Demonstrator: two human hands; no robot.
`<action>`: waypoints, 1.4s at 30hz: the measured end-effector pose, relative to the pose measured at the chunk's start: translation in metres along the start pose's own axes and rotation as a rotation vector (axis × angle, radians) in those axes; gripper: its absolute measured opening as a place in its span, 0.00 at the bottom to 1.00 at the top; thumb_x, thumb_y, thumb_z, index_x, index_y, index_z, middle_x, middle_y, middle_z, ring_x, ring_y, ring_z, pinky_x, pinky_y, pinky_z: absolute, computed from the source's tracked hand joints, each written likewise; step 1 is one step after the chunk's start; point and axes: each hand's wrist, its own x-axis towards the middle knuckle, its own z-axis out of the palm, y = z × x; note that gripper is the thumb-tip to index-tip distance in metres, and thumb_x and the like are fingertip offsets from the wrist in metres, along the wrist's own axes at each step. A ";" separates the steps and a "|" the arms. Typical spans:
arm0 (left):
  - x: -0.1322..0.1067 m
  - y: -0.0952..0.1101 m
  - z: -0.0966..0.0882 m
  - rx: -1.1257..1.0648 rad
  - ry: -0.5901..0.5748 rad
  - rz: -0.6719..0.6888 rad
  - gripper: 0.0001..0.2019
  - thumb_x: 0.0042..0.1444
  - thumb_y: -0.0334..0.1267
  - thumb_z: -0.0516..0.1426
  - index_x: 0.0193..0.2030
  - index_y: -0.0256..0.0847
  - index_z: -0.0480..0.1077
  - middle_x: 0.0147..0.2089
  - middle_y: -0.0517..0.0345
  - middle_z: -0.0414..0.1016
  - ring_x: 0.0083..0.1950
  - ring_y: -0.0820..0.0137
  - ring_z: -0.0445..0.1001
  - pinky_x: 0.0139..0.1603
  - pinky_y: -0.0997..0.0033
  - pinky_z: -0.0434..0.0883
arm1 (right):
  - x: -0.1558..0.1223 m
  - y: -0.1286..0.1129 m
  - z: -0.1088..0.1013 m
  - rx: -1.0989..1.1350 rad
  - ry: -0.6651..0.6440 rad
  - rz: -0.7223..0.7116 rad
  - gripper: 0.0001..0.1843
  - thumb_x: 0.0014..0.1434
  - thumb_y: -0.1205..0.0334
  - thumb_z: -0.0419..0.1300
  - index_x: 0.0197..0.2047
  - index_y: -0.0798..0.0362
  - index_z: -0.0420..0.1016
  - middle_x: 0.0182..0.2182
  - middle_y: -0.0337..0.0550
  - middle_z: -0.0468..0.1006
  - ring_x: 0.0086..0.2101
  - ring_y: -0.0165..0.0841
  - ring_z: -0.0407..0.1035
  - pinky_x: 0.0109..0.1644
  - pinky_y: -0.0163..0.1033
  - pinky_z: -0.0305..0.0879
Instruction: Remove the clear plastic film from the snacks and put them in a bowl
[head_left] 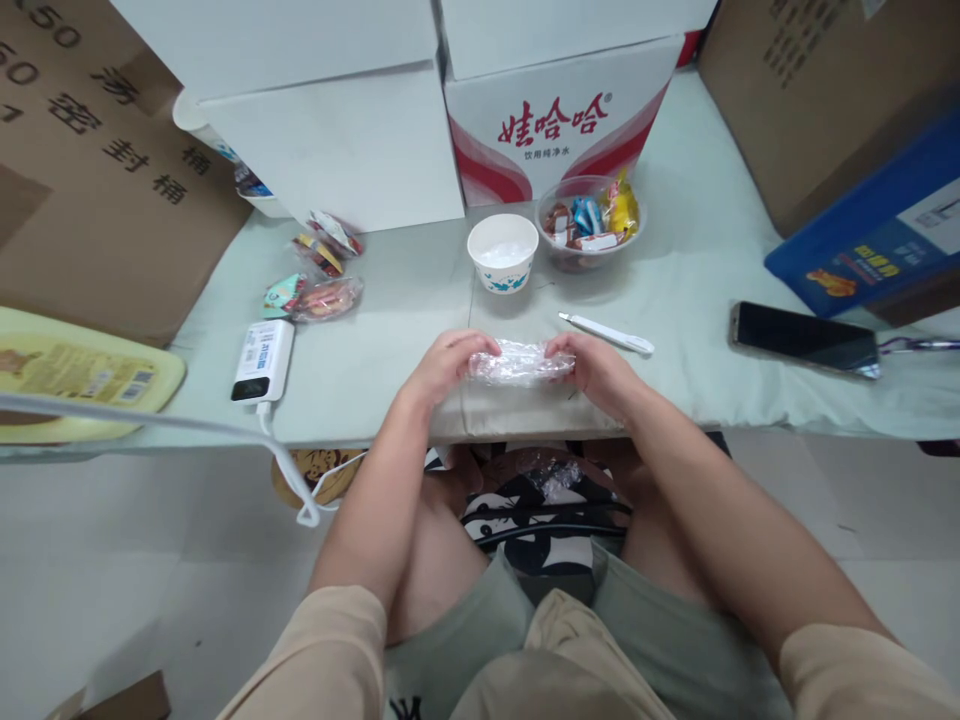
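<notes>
White power bank (264, 358) on the left, then the left hand (448, 368), fingers clamped on one end of the clear plastic (520, 362). It runs sideways, left-right, near the table's (360, 405) front edge. Right hand's (598, 370) gripping the other end, phone (804, 338) further right.

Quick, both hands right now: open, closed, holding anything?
Left hand: closed on one end of the clear, crinkled, oblong plastic bundle.
Right hand: closed on the bundle's other end.
</notes>
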 end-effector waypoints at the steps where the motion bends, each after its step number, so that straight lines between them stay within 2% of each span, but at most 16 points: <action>1: 0.000 -0.001 0.001 0.053 -0.005 0.025 0.11 0.47 0.43 0.65 0.33 0.38 0.76 0.29 0.58 0.74 0.28 0.74 0.69 0.30 0.73 0.67 | 0.000 0.002 0.000 -0.056 0.030 -0.013 0.18 0.46 0.47 0.68 0.35 0.49 0.70 0.29 0.36 0.74 0.29 0.32 0.70 0.34 0.38 0.67; 4: 0.003 -0.005 0.003 0.054 -0.019 0.061 0.22 0.43 0.38 0.69 0.46 0.42 0.72 0.32 0.63 0.72 0.31 0.74 0.71 0.34 0.74 0.69 | 0.003 0.007 0.001 -0.120 0.114 -0.007 0.36 0.39 0.57 0.73 0.51 0.44 0.64 0.28 0.30 0.75 0.28 0.31 0.69 0.35 0.37 0.65; 6: 0.005 -0.007 0.001 0.010 0.016 0.074 0.29 0.42 0.38 0.69 0.53 0.44 0.68 0.34 0.63 0.73 0.34 0.73 0.73 0.38 0.72 0.71 | 0.006 0.010 0.000 -0.099 0.202 -0.030 0.41 0.37 0.58 0.72 0.54 0.44 0.61 0.28 0.30 0.75 0.28 0.32 0.69 0.36 0.38 0.64; 8: 0.008 -0.009 0.000 0.027 0.135 0.116 0.30 0.40 0.39 0.70 0.51 0.44 0.67 0.39 0.60 0.74 0.38 0.71 0.75 0.42 0.70 0.72 | 0.009 0.010 -0.003 -0.113 0.324 -0.114 0.31 0.39 0.56 0.70 0.47 0.46 0.65 0.27 0.31 0.74 0.29 0.31 0.68 0.38 0.38 0.63; 11: 0.008 -0.013 0.005 0.157 0.337 0.177 0.18 0.44 0.45 0.69 0.37 0.40 0.68 0.35 0.59 0.73 0.39 0.69 0.74 0.42 0.68 0.71 | 0.007 0.007 -0.003 -0.270 0.453 -0.245 0.14 0.45 0.54 0.65 0.32 0.48 0.66 0.25 0.32 0.70 0.28 0.31 0.63 0.37 0.38 0.61; 13: 0.007 -0.015 0.014 0.189 0.251 0.169 0.17 0.49 0.50 0.66 0.36 0.39 0.69 0.37 0.55 0.75 0.42 0.66 0.76 0.45 0.65 0.71 | 0.003 0.006 0.002 -0.395 0.413 -0.354 0.11 0.48 0.55 0.63 0.28 0.48 0.64 0.29 0.36 0.74 0.32 0.32 0.65 0.40 0.40 0.62; 15: 0.006 -0.017 0.027 0.132 0.103 0.222 0.28 0.44 0.49 0.70 0.50 0.42 0.71 0.55 0.48 0.76 0.57 0.60 0.74 0.54 0.61 0.70 | -0.001 0.006 0.010 -0.435 0.271 -0.435 0.12 0.49 0.56 0.63 0.28 0.49 0.63 0.36 0.39 0.78 0.37 0.35 0.68 0.45 0.42 0.64; 16: 0.006 -0.017 0.032 0.073 0.019 0.242 0.34 0.43 0.50 0.71 0.56 0.44 0.69 0.61 0.46 0.73 0.61 0.58 0.72 0.58 0.60 0.70 | -0.002 0.006 0.015 -0.411 0.190 -0.439 0.13 0.50 0.55 0.63 0.28 0.49 0.62 0.37 0.40 0.78 0.37 0.35 0.69 0.45 0.42 0.65; 18: 0.008 -0.017 0.038 -0.021 -0.079 0.256 0.33 0.45 0.53 0.70 0.56 0.42 0.69 0.59 0.45 0.75 0.59 0.58 0.74 0.58 0.60 0.70 | -0.003 0.006 0.023 -0.274 0.065 -0.355 0.15 0.52 0.50 0.64 0.31 0.48 0.63 0.34 0.38 0.76 0.36 0.36 0.70 0.44 0.43 0.67; 21: 0.012 -0.014 0.035 -0.067 0.007 0.266 0.27 0.49 0.58 0.66 0.46 0.37 0.73 0.46 0.49 0.78 0.49 0.62 0.76 0.51 0.64 0.70 | 0.002 0.002 0.031 -0.093 0.057 -0.162 0.20 0.50 0.44 0.66 0.38 0.47 0.67 0.35 0.39 0.76 0.37 0.36 0.72 0.40 0.43 0.71; 25: 0.011 -0.007 0.019 -0.160 0.145 0.268 0.25 0.50 0.60 0.65 0.39 0.36 0.74 0.36 0.56 0.76 0.37 0.70 0.72 0.40 0.70 0.68 | 0.012 -0.011 0.039 -0.184 0.200 -0.155 0.30 0.44 0.47 0.73 0.47 0.45 0.69 0.45 0.41 0.77 0.42 0.37 0.73 0.41 0.41 0.72; 29: 0.007 0.000 0.006 -0.165 0.166 0.300 0.21 0.51 0.54 0.64 0.39 0.36 0.74 0.35 0.57 0.75 0.36 0.71 0.72 0.40 0.71 0.69 | 0.026 -0.026 0.057 -0.279 0.000 -0.074 0.26 0.45 0.49 0.72 0.45 0.47 0.71 0.39 0.41 0.78 0.39 0.35 0.72 0.40 0.41 0.71; 34: 0.005 0.007 -0.007 -0.155 0.315 0.316 0.18 0.54 0.44 0.62 0.49 0.40 0.73 0.51 0.49 0.76 0.48 0.66 0.75 0.42 0.72 0.70 | 0.060 -0.065 0.071 -0.641 0.096 -0.218 0.13 0.47 0.54 0.63 0.34 0.50 0.69 0.26 0.37 0.72 0.28 0.32 0.64 0.32 0.38 0.62; 38: 0.001 0.009 -0.020 -0.098 0.344 0.247 0.08 0.55 0.39 0.58 0.40 0.39 0.73 0.39 0.55 0.76 0.41 0.71 0.73 0.40 0.73 0.68 | 0.114 -0.104 0.071 -1.378 0.334 -0.405 0.04 0.49 0.62 0.60 0.30 0.50 0.67 0.27 0.42 0.72 0.31 0.36 0.66 0.34 0.39 0.58; 40: 0.000 0.011 -0.024 -0.080 0.354 0.244 0.06 0.55 0.39 0.57 0.34 0.39 0.71 0.33 0.59 0.73 0.37 0.73 0.71 0.38 0.73 0.66 | 0.145 -0.112 0.071 -1.692 0.274 -0.338 0.03 0.51 0.65 0.59 0.32 0.52 0.71 0.31 0.48 0.77 0.35 0.40 0.69 0.37 0.41 0.59; 42: -0.001 0.011 -0.026 -0.090 0.368 0.239 0.07 0.54 0.40 0.56 0.31 0.40 0.70 0.29 0.61 0.70 0.33 0.74 0.68 0.36 0.73 0.65 | 0.172 -0.111 0.074 -1.896 0.095 -0.197 0.07 0.52 0.66 0.60 0.36 0.54 0.75 0.35 0.52 0.79 0.38 0.42 0.72 0.39 0.41 0.62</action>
